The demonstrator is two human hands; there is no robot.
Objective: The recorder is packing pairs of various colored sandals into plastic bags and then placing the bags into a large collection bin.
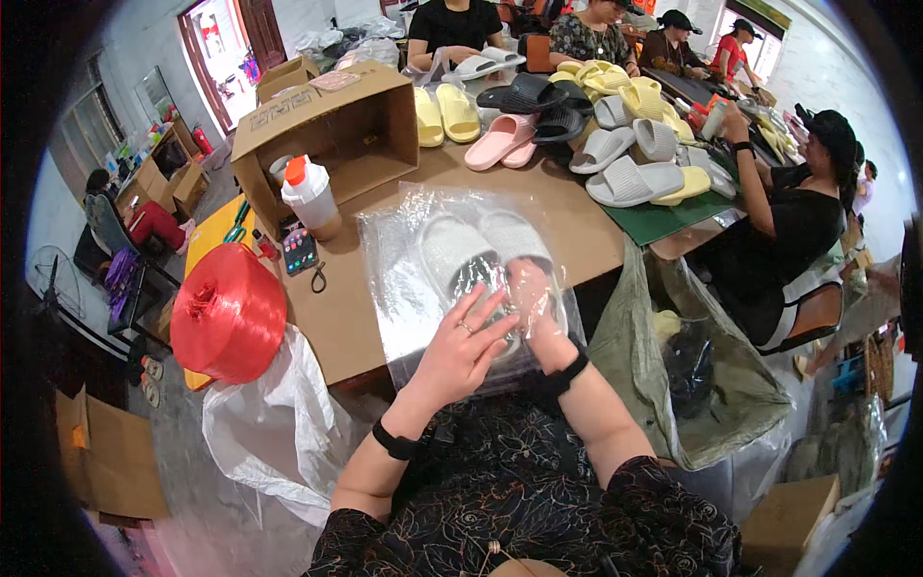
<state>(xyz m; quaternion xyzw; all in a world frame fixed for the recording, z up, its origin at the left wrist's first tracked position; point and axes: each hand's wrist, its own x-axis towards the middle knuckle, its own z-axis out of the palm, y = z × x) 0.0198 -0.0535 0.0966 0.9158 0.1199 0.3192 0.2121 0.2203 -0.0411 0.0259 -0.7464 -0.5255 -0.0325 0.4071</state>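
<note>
A pair of light grey slippers lies side by side inside a clear plastic bag at the table's near edge. My left hand rests over the bag near the slippers' heel ends, fingers spread and a ring on one. Reaching into the bag, my right hand has its fingers curled at the right-hand slipper, just below its strap. Plastic glare partly blurs those fingertips.
An open cardboard box, a white bottle, a phone and a red twine roll are to the left. Slippers in several colours are heaped at the back right. A large sack hangs open at the right. Other people sit beyond.
</note>
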